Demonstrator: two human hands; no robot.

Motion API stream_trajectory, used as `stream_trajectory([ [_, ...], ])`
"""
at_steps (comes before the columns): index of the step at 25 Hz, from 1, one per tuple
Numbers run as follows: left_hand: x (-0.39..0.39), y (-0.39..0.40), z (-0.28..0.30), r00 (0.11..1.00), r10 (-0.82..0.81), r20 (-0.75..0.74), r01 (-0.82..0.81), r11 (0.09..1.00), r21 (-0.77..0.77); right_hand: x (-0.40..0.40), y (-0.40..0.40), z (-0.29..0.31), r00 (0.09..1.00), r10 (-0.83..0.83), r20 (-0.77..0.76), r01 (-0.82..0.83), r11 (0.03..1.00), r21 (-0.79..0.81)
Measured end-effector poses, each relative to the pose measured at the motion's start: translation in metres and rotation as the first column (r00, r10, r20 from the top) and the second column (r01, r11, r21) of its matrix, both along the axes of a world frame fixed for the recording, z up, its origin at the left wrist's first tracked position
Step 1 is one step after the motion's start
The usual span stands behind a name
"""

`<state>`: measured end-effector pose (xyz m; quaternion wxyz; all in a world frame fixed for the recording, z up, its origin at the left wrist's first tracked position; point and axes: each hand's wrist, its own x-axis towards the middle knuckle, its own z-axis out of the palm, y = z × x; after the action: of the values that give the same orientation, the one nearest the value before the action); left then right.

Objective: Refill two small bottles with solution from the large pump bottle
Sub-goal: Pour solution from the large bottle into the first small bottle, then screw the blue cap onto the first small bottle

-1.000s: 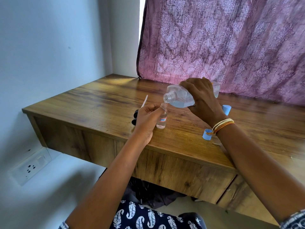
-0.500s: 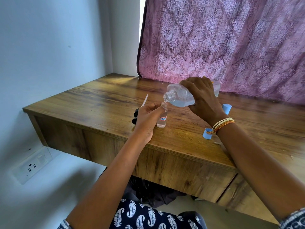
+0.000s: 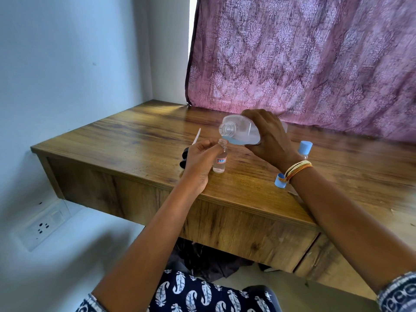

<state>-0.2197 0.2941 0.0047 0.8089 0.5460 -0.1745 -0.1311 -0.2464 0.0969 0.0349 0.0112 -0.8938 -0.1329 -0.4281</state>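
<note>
My right hand (image 3: 271, 140) grips the large clear bottle (image 3: 238, 131), pump removed, tipped on its side with its open neck pointing left just above a small bottle. That small clear bottle (image 3: 220, 161) stands upright on the wooden desk (image 3: 135, 140), uncapped, with a little liquid at its bottom and a red-and-blue label. My left hand (image 3: 200, 161) holds it by the neck. A second small bottle with a blue cap (image 3: 305, 148) stands behind my right wrist. A loose blue cap (image 3: 279, 180) lies near the desk's front edge.
The black pump head with its white tube (image 3: 195, 136) lies on the desk behind my left hand. A pink patterned curtain (image 3: 304, 59) hangs at the back. A wall socket (image 3: 42, 226) sits low on the left wall.
The large bottle has tilted a little further, its neck now lower and closer over the small bottle's mouth. My left hand has stayed on the small bottle.
</note>
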Motion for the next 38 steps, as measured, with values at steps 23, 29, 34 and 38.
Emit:
stream_trajectory([
  [23, 0.007, -0.002, -0.001, 0.985, -0.169, -0.03, 0.166, 0.983, -0.077, -0.013, 0.011, 0.024, 0.94, 0.257, -0.226, 0.098, 0.43, 0.897],
  [29, 0.009, -0.007, -0.002, 0.957, -0.279, 0.083, 0.28, 0.96, 0.008, -0.06, 0.027, 0.013, 0.904, 0.045, -0.424, 0.341, 0.519, 0.784],
  [34, 0.011, -0.012, 0.005, 0.92, -0.379, 0.096, 0.37, 0.924, 0.099, -0.096, 0.043, 0.006, 0.762, -0.168, -0.625, 0.539, 0.7, 0.469],
  [38, 0.015, -0.016, 0.005, 0.916, -0.379, 0.129, 0.356, 0.919, 0.167, -0.108, 0.047, -0.004, 0.696, -0.266, -0.667, 0.575, 0.763, 0.295],
])
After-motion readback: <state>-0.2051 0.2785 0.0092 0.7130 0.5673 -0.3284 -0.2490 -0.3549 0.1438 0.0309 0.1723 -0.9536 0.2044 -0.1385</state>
